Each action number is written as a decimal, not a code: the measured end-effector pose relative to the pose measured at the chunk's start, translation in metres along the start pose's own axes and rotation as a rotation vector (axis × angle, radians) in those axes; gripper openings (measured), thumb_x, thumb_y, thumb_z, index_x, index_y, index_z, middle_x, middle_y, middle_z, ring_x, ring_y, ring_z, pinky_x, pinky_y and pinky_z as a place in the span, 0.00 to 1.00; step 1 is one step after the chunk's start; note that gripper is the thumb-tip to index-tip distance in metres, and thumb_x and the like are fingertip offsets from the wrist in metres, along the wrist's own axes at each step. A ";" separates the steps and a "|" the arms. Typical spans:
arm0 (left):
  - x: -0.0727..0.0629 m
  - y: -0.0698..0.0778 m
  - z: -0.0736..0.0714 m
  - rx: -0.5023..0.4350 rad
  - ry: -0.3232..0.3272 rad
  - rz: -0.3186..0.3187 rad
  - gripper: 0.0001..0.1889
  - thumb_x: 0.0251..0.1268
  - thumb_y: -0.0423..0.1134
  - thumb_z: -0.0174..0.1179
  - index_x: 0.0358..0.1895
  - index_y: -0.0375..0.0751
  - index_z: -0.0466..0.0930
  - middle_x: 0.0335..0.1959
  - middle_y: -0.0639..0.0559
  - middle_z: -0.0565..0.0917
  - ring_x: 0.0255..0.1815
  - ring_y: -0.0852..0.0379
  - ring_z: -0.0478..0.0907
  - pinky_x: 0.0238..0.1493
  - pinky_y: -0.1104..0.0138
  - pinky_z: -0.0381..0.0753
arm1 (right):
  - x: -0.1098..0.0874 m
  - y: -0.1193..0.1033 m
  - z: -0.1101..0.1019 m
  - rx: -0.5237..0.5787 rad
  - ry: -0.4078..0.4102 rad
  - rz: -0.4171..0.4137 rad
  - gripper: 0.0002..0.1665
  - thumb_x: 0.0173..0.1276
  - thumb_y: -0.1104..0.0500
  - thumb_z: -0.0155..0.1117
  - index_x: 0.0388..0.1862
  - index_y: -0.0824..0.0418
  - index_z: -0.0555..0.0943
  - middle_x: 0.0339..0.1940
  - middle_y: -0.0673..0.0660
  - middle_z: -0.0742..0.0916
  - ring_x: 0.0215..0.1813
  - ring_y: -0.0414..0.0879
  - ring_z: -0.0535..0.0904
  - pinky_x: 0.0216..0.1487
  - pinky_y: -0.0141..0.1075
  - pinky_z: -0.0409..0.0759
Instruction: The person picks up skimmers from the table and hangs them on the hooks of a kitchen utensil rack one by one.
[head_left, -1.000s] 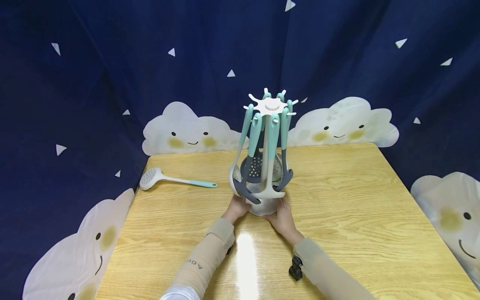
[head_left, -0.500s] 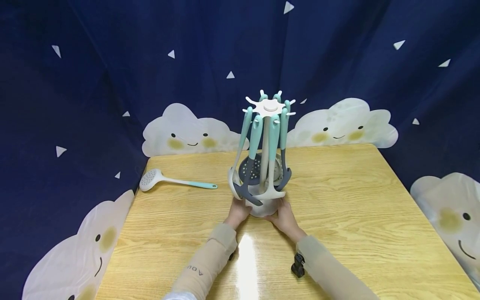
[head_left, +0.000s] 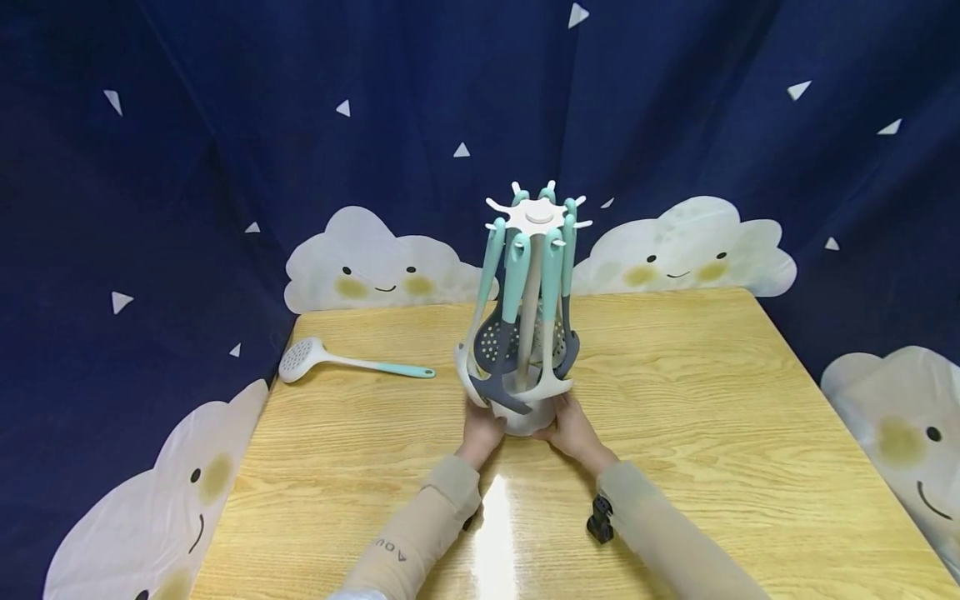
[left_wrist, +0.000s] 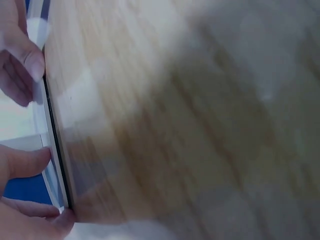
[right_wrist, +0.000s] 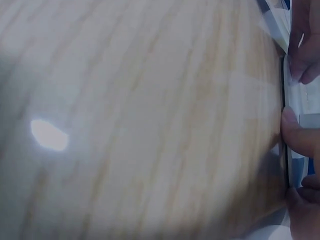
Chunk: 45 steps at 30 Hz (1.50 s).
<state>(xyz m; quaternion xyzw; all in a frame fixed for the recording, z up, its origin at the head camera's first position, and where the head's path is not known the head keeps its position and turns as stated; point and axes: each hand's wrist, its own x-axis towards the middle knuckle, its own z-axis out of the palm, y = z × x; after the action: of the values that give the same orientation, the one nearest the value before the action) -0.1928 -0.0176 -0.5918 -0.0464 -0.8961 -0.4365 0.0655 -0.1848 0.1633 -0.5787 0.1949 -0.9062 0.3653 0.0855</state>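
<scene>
In the head view a white utensil stand (head_left: 538,213) stands upright on the table, with mint-handled kitchen tools hanging all round it. A dark perforated skimmer (head_left: 491,344) hangs at the back, and a white ladle (head_left: 462,372) on the left. My left hand (head_left: 482,432) grips the left side of the stand's round base (head_left: 522,425). On the other side my right hand (head_left: 576,433) holds it too, thumb toward me. Both wrist views show fingers and thumbs pinching the base's rim (left_wrist: 56,135). Behind the hanging tools the far fingers are hidden.
A white skimmer (head_left: 337,359) with a mint handle lies on the wooden table (head_left: 720,433) at the left, its head near the table's edge. A dark blue curtain (head_left: 420,67) with cloud pictures closes off the back and sides.
The stand has turned between my hands: its near tools have moved right and its far hooks left. My left hand has shifted slightly right and toward me. The skimmer on the table stays put.
</scene>
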 end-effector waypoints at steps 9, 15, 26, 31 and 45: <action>0.021 -0.103 0.086 0.267 0.115 0.123 0.43 0.47 0.38 0.57 0.69 0.32 0.49 0.66 0.31 0.57 0.68 0.42 0.54 0.70 0.58 0.38 | 0.006 0.009 -0.004 0.004 -0.079 0.015 0.57 0.39 0.61 0.79 0.65 0.76 0.58 0.62 0.74 0.67 0.61 0.63 0.67 0.59 0.50 0.68; 0.000 -0.038 0.042 0.196 0.081 0.063 0.37 0.51 0.33 0.55 0.66 0.26 0.54 0.62 0.27 0.61 0.65 0.38 0.59 0.69 0.53 0.44 | 0.011 0.012 -0.008 0.012 -0.133 0.016 0.55 0.39 0.61 0.79 0.65 0.74 0.60 0.60 0.71 0.71 0.60 0.62 0.69 0.59 0.50 0.68; -0.020 0.021 0.004 0.061 -0.001 -0.145 0.38 0.47 0.32 0.61 0.63 0.20 0.55 0.59 0.22 0.58 0.61 0.29 0.56 0.62 0.49 0.61 | 0.018 0.014 -0.017 0.030 -0.198 -0.003 0.51 0.38 0.64 0.78 0.61 0.74 0.63 0.56 0.71 0.73 0.56 0.61 0.71 0.57 0.51 0.69; -0.027 0.043 -0.007 0.170 0.027 -0.127 0.36 0.44 0.33 0.65 0.56 0.18 0.59 0.49 0.28 0.64 0.50 0.35 0.62 0.54 0.52 0.68 | 0.021 0.013 -0.022 0.041 -0.267 0.033 0.51 0.40 0.66 0.76 0.62 0.75 0.60 0.58 0.73 0.71 0.58 0.62 0.70 0.59 0.51 0.67; -0.035 0.044 0.002 0.747 0.021 0.076 0.33 0.50 0.51 0.63 0.47 0.21 0.72 0.44 0.32 0.72 0.47 0.41 0.65 0.46 0.56 0.63 | 0.032 0.016 -0.029 0.074 -0.392 0.109 0.47 0.41 0.69 0.74 0.61 0.77 0.63 0.57 0.72 0.74 0.59 0.63 0.69 0.61 0.51 0.65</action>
<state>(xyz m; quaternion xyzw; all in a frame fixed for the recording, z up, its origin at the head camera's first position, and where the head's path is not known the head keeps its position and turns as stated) -0.1520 0.0100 -0.5649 -0.0482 -0.9905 -0.0773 0.1032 -0.2197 0.1849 -0.5581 0.2159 -0.9008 0.3573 -0.1196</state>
